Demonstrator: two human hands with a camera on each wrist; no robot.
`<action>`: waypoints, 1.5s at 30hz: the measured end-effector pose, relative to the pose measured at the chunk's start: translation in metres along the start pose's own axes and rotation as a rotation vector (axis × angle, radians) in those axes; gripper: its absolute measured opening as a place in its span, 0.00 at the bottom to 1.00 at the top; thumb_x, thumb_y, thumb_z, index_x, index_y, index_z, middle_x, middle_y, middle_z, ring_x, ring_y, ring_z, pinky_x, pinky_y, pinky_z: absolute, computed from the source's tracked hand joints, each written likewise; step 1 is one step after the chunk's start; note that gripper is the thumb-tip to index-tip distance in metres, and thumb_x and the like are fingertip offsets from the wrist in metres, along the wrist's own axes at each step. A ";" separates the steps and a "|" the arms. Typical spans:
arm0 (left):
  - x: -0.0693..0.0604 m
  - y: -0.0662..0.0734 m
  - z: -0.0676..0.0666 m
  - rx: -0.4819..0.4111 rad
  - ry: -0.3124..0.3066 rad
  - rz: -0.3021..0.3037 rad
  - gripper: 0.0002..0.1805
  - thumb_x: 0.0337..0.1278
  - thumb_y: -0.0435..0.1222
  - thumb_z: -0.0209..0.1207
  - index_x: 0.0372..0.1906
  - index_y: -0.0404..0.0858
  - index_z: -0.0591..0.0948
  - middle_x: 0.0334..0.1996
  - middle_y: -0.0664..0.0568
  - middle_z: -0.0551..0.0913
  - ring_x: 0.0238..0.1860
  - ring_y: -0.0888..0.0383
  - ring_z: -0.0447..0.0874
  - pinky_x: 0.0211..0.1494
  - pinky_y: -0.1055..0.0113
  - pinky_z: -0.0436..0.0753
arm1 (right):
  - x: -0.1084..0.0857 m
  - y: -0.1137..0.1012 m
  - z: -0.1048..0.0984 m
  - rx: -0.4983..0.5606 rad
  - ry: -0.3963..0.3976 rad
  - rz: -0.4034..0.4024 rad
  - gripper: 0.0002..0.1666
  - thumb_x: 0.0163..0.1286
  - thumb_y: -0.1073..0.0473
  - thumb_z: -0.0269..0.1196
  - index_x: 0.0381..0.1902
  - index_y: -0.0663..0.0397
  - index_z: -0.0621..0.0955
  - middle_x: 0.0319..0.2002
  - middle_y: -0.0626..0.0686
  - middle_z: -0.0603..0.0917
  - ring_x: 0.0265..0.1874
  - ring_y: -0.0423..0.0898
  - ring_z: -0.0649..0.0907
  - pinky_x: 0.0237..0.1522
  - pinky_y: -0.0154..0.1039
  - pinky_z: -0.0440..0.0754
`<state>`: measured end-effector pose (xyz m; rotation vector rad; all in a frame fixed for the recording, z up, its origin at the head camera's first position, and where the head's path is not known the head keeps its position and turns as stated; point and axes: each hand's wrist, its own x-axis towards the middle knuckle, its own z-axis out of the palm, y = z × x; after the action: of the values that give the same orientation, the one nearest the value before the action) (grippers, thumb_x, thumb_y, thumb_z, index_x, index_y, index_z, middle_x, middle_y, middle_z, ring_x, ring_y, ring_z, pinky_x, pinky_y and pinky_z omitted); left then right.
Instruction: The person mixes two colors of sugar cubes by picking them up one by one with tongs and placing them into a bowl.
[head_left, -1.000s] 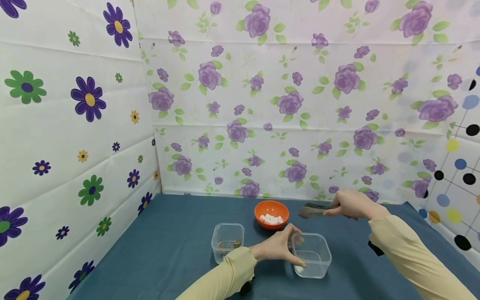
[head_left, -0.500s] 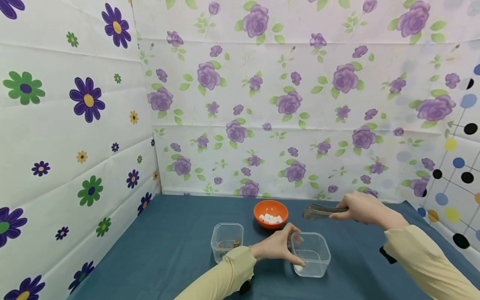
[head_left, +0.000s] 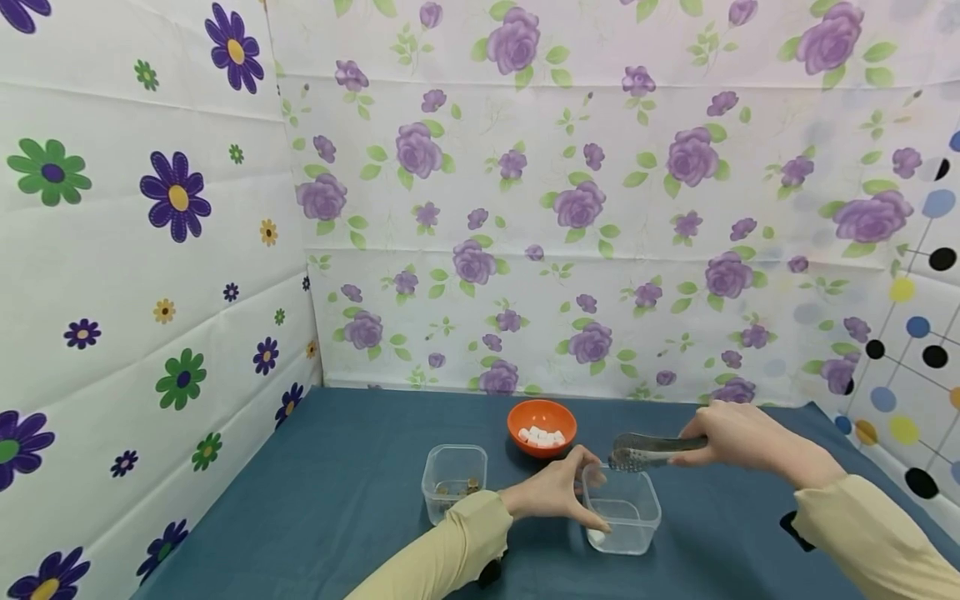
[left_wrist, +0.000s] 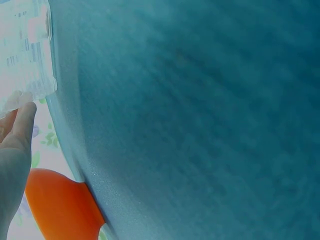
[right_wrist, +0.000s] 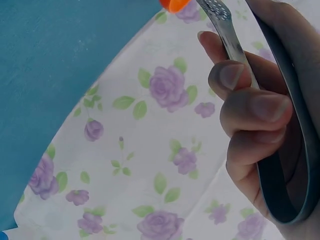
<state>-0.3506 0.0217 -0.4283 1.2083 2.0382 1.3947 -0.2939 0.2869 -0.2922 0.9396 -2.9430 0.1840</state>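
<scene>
Metal tongs (head_left: pixel 637 450) are gripped in my right hand (head_left: pixel 738 440), fingers wrapped round their handles. Their perforated tips hang over the back left of a clear plastic container (head_left: pixel 633 533); I cannot make out anything between them. My left hand (head_left: pixel 551 492) holds that container by its left side, thumb at the front and fingers behind. A white piece (head_left: pixel 596 536) shows low in the container's front left corner, partly behind the thumb. In the right wrist view, the fingers curl round one arm of the tongs (right_wrist: pixel 295 165).
Behind the left hand stands an orange bowl (head_left: pixel 525 417) with several white pieces (head_left: pixel 542 437). A second clear container (head_left: pixel 457 454), left of the hand, has several small brown pieces (head_left: pixel 472 484) in it. Everything rests on a blue cloth (head_left: pixel 360 467) before a flowered curtain.
My right hand has moved right and down, bringing the tongs from beyond the container to over its back edge. The left hand and the containers have stayed in place.
</scene>
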 end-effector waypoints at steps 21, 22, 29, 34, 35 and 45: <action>0.000 0.002 0.001 0.049 0.010 -0.004 0.31 0.47 0.31 0.66 0.54 0.43 0.62 0.51 0.55 0.71 0.48 0.63 0.70 0.48 0.71 0.73 | 0.010 -0.013 0.033 0.090 -0.146 -0.113 0.15 0.54 0.38 0.63 0.13 0.32 0.78 0.07 0.36 0.60 0.07 0.33 0.56 0.12 0.29 0.53; 0.000 0.002 0.001 0.049 0.011 -0.004 0.31 0.47 0.31 0.66 0.54 0.43 0.62 0.51 0.55 0.71 0.48 0.64 0.70 0.48 0.71 0.73 | 0.010 -0.014 0.033 0.092 -0.149 -0.119 0.16 0.54 0.38 0.63 0.12 0.33 0.76 0.07 0.36 0.59 0.07 0.33 0.56 0.12 0.29 0.53; 0.000 0.003 0.001 0.041 0.012 0.009 0.31 0.47 0.31 0.66 0.54 0.42 0.61 0.51 0.48 0.73 0.49 0.64 0.71 0.48 0.71 0.72 | 0.018 -0.019 0.036 0.071 -0.168 -0.147 0.22 0.52 0.42 0.66 0.07 0.36 0.71 0.05 0.34 0.57 0.04 0.31 0.57 0.09 0.29 0.53; 0.000 0.002 0.002 0.030 0.007 0.008 0.31 0.47 0.31 0.65 0.54 0.43 0.61 0.52 0.48 0.73 0.49 0.63 0.71 0.49 0.71 0.72 | 0.024 -0.021 0.039 0.003 -0.168 -0.165 0.23 0.50 0.43 0.68 0.06 0.37 0.69 0.05 0.34 0.56 0.04 0.31 0.56 0.09 0.29 0.52; 0.000 0.002 0.002 0.029 0.006 0.008 0.31 0.47 0.31 0.65 0.54 0.43 0.61 0.52 0.48 0.73 0.49 0.63 0.71 0.49 0.71 0.72 | 0.024 -0.021 0.039 -0.009 -0.167 -0.170 0.24 0.50 0.42 0.68 0.06 0.37 0.69 0.05 0.34 0.55 0.04 0.31 0.55 0.10 0.29 0.51; 0.001 0.001 0.002 0.032 0.014 0.011 0.31 0.47 0.31 0.66 0.54 0.43 0.61 0.51 0.48 0.73 0.51 0.60 0.71 0.49 0.72 0.72 | 0.031 -0.031 0.038 -0.075 -0.173 -0.189 0.20 0.47 0.43 0.70 0.07 0.37 0.73 0.07 0.35 0.57 0.08 0.34 0.55 0.13 0.31 0.52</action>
<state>-0.3497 0.0235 -0.4282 1.2276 2.0738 1.3841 -0.3017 0.2394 -0.3243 1.2745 -2.9627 -0.0159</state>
